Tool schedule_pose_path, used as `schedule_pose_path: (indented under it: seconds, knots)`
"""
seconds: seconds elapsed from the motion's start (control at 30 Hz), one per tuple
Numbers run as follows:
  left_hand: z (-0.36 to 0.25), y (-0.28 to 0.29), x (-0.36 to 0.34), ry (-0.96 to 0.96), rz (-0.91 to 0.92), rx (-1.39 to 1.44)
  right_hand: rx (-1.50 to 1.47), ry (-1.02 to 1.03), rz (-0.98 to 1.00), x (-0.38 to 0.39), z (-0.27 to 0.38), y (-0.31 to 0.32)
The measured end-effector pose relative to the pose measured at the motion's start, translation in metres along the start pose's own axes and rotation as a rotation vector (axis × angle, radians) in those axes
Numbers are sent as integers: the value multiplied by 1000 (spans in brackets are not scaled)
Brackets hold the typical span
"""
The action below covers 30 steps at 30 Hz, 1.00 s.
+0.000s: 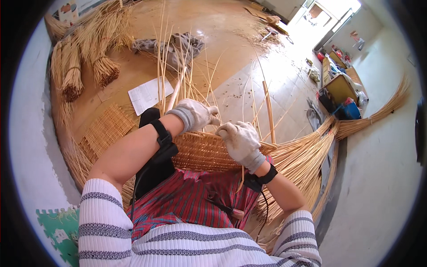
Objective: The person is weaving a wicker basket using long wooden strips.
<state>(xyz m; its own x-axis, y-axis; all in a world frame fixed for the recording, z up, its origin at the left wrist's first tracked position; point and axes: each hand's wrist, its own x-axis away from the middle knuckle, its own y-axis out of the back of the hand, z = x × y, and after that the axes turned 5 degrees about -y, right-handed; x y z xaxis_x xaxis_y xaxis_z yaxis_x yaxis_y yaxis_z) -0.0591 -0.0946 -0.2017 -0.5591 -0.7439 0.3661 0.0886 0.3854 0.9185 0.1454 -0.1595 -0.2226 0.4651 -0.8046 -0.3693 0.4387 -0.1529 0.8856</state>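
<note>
Left hand (199, 113), gloved: fingers bunched narrow above the rim; whether a strand is pinched there, I cannot tell. Right hand (241, 142), gloved: fingers curled in at the rim, grip hidden. The wicker piece (198, 151) sits just beyond the lap, below both hands. Judged risks: an upright cane (268, 111) could crack if bent sharply; the wooden-handled tool (239, 214) on the plaid cloth (178, 200) could slide off should the knees shift.
</note>
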Motion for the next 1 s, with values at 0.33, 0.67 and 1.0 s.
schedule_pose_path:
  seconds: [0.33, 0.67, 1.0]
  knots:
    - [1, -14, 3, -5, -76, 97, 20, 60, 96, 3, 4, -2]
    - [3, -16, 1, -18, -107, -17, -229, 17, 3, 11, 5, 33]
    - [5, -15, 9, 15, -148, 149, -187, -688, 538, 272, 66, 28]
